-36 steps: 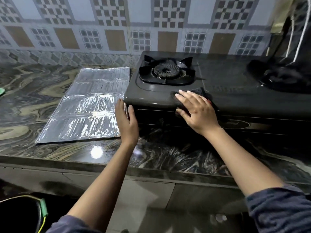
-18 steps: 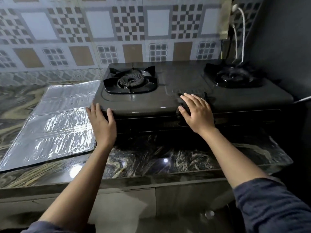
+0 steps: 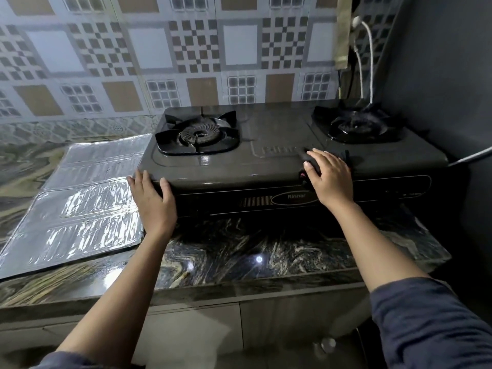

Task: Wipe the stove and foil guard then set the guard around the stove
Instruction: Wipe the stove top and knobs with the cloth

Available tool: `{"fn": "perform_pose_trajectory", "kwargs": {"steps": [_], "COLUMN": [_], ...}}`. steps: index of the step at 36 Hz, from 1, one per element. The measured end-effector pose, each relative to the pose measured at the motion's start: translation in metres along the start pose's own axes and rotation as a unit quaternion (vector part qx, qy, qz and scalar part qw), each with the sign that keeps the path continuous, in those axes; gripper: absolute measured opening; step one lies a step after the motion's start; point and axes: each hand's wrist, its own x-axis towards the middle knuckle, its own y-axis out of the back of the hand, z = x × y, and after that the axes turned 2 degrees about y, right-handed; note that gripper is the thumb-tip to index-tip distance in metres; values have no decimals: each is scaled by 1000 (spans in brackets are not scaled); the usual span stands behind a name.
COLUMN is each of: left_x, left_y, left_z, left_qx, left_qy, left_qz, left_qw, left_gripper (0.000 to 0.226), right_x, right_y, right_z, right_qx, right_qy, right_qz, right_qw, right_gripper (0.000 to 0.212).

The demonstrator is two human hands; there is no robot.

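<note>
We see a dim, soft-focus kitchen lit from overhead, with bright glare on the crinkled foil guard [image 3: 80, 209], small light spots on the glossy countertop [image 3: 258, 259], deep shadow at the right wall and wide-angle bending toward the edges.

The stove [image 3: 279, 166] sits on the table [image 3: 253, 251], against the wall behind. The guard [image 3: 80, 209] lies flat on the table just left of the stove. The left hand [image 3: 153, 202] rests on the stove's front-left corner; the right hand [image 3: 330, 177] presses a cloth [image 3: 310, 158] on its front edge, between the two burners.
</note>
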Motion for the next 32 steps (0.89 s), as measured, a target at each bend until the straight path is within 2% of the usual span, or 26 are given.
{"fn": "perform_pose_trajectory", "kwargs": {"steps": [4,9,12,18,23,28,32], "left_x": [-1,-1,1,4,7,10,14], "left_y": [1,4,6,7,10,18,28], "left_z": [0,1,0,-1,-3,-7,-8], "left_qx": [5,12,17,42,69,88,118], "left_qy": [0,0,-2,-11,-18,-40,-71], "left_qz": [-4,-14,-18,-18,-20,-35,-20], "left_qw": [1000,1000,1000,999,997,995,990], "left_gripper": [52,52,52,51,51,52,43], "right_x": [6,9,12,17,16,18,23], "right_y": [3,2,1,0,1,-3,-10], "right_z": [6,4,2,-2,-9,-28,-55], "right_qx": [21,32,35,38,64,87,121], "right_qy": [-21,-38,-60,-87,-78,-65,-39], "right_qz": [23,68,89,101,125,115,100], "right_qw": [999,996,994,990,987,987,987], "right_gripper": [54,38,38,30,30,30,30]}}
